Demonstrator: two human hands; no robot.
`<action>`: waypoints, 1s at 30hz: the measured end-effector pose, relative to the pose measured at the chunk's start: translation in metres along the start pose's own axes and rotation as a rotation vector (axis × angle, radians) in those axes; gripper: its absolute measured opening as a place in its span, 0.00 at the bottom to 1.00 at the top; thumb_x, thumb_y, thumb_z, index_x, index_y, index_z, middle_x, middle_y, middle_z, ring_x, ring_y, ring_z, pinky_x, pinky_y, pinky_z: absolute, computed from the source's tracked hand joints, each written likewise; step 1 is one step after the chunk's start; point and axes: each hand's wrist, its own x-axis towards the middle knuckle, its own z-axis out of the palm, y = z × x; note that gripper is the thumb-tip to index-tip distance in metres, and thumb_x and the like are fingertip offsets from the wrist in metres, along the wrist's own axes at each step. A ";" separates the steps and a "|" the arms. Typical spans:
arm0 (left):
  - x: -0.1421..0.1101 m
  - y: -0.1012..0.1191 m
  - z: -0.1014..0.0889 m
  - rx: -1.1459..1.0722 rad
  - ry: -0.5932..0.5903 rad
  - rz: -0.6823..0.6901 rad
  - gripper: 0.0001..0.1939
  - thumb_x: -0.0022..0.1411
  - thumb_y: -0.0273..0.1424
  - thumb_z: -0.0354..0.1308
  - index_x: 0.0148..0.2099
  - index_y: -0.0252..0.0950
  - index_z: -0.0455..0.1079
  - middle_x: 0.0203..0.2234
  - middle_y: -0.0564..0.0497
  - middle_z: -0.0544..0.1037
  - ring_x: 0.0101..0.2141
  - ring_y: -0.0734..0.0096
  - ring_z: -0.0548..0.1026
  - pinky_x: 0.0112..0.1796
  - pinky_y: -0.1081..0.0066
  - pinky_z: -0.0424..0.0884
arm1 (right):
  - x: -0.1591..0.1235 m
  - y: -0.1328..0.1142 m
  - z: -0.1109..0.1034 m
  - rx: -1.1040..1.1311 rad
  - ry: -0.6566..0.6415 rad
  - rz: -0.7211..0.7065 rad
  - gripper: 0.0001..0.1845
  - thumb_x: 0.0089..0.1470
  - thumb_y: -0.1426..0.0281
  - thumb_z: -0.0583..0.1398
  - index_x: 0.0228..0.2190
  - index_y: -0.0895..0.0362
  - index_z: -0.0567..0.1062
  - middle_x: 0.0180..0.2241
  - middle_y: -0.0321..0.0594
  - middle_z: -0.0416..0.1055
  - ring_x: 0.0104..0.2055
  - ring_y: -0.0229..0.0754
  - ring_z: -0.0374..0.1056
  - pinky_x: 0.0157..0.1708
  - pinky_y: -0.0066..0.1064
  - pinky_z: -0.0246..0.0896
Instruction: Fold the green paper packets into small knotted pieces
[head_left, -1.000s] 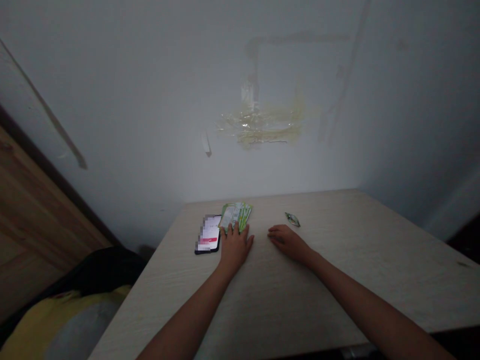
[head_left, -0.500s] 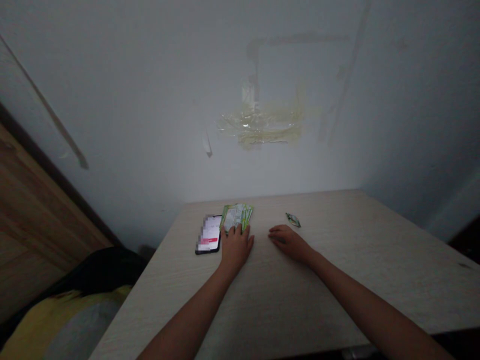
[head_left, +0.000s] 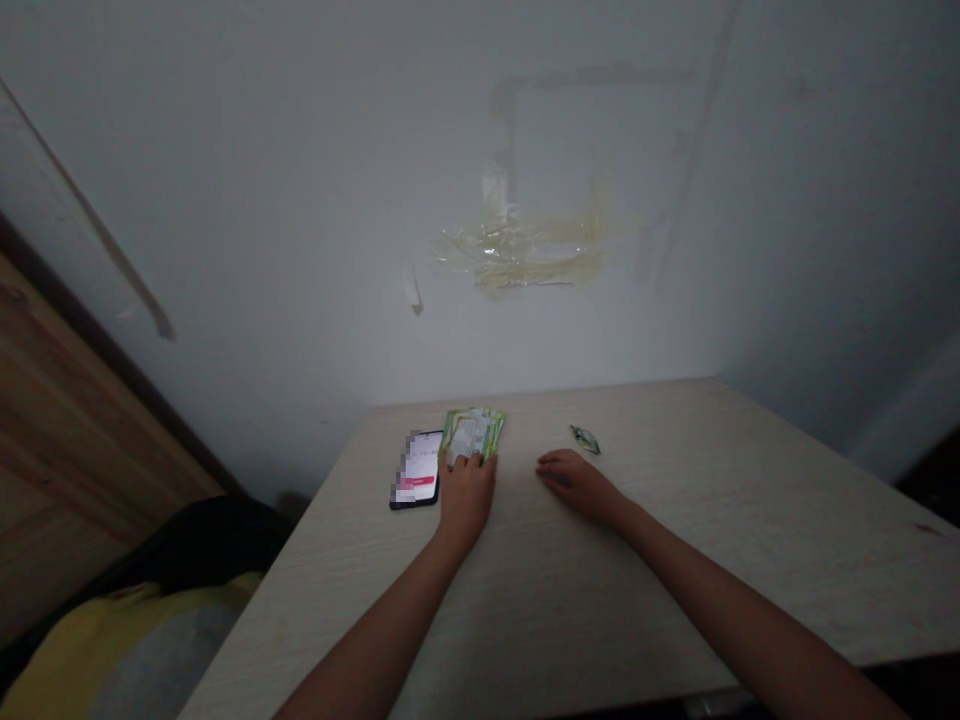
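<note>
My left hand (head_left: pixel 466 502) is at the near edge of a fanned stack of green-and-white flat packets (head_left: pixel 472 432) on the table. Its fingers bend over the edge of the packets, and the thumb is tucked out of sight. Just left of that hand lies a phone (head_left: pixel 420 470) with its screen lit and partly blurred out. My right hand (head_left: pixel 574 482) rests on the tabletop with loosely bent fingers, slightly apart, and nothing visible in them. Beyond it lies a small crumpled green packet (head_left: pixel 585 439), not touched by the hand.
The pale wooden table (head_left: pixel 660 430) meets a grey wall (head_left: pixel 300 200) that has peeling clear tape (head_left: pixel 525 250) on it. Left of the table are a wooden panel (head_left: pixel 90 440) and a heap of yellow and grey cloth (head_left: pixel 127 650).
My left hand's thumb has drawn in from the right side and is now hidden, with the fingers more bent at the stack's edge. My right hand has stayed in place.
</note>
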 end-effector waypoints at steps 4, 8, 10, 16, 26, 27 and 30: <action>0.001 -0.002 -0.003 0.006 0.008 -0.006 0.14 0.66 0.29 0.49 0.46 0.43 0.75 0.36 0.44 0.79 0.39 0.55 0.74 0.59 0.42 0.40 | 0.000 -0.002 -0.002 0.013 0.002 0.005 0.13 0.59 0.71 0.57 0.44 0.56 0.77 0.47 0.47 0.73 0.51 0.45 0.67 0.53 0.39 0.62; 0.002 -0.002 -0.003 -0.001 0.026 -0.007 0.13 0.66 0.29 0.48 0.40 0.39 0.76 0.33 0.45 0.79 0.38 0.58 0.75 0.59 0.44 0.43 | 0.000 -0.002 -0.002 0.022 -0.005 0.003 0.13 0.59 0.71 0.57 0.44 0.55 0.77 0.47 0.47 0.73 0.51 0.45 0.66 0.53 0.40 0.62; 0.003 -0.001 -0.003 -0.002 0.057 -0.021 0.13 0.66 0.30 0.49 0.37 0.39 0.76 0.33 0.45 0.79 0.40 0.58 0.75 0.59 0.45 0.45 | 0.000 -0.001 -0.001 0.030 -0.006 0.002 0.13 0.59 0.70 0.57 0.44 0.56 0.77 0.47 0.47 0.72 0.51 0.46 0.66 0.53 0.40 0.62; 0.000 0.002 -0.002 -0.159 0.202 -0.003 0.10 0.67 0.33 0.52 0.40 0.41 0.75 0.40 0.50 0.80 0.52 0.57 0.71 0.60 0.46 0.46 | -0.002 0.001 0.000 0.061 -0.019 0.032 0.19 0.58 0.71 0.56 0.52 0.54 0.72 0.50 0.47 0.70 0.53 0.47 0.64 0.56 0.43 0.59; -0.004 0.015 0.009 -0.410 -0.002 0.172 0.06 0.63 0.35 0.58 0.39 0.43 0.76 0.39 0.53 0.81 0.47 0.65 0.74 0.61 0.48 0.46 | 0.001 0.006 0.004 0.047 0.045 -0.032 0.24 0.58 0.75 0.55 0.55 0.52 0.69 0.55 0.46 0.66 0.58 0.46 0.59 0.59 0.45 0.54; -0.004 0.015 0.010 -0.428 -0.047 0.179 0.06 0.63 0.36 0.58 0.39 0.43 0.76 0.38 0.53 0.81 0.44 0.67 0.76 0.61 0.48 0.45 | 0.001 0.007 0.005 0.037 0.028 -0.052 0.21 0.59 0.74 0.55 0.53 0.52 0.71 0.53 0.46 0.68 0.57 0.46 0.61 0.58 0.44 0.56; -0.004 0.016 0.011 -0.475 -0.137 0.200 0.07 0.62 0.38 0.58 0.40 0.44 0.76 0.39 0.54 0.81 0.43 0.68 0.76 0.62 0.48 0.43 | 0.003 0.008 0.005 0.014 -0.029 -0.092 0.17 0.60 0.71 0.55 0.49 0.52 0.75 0.48 0.44 0.73 0.54 0.46 0.63 0.56 0.43 0.58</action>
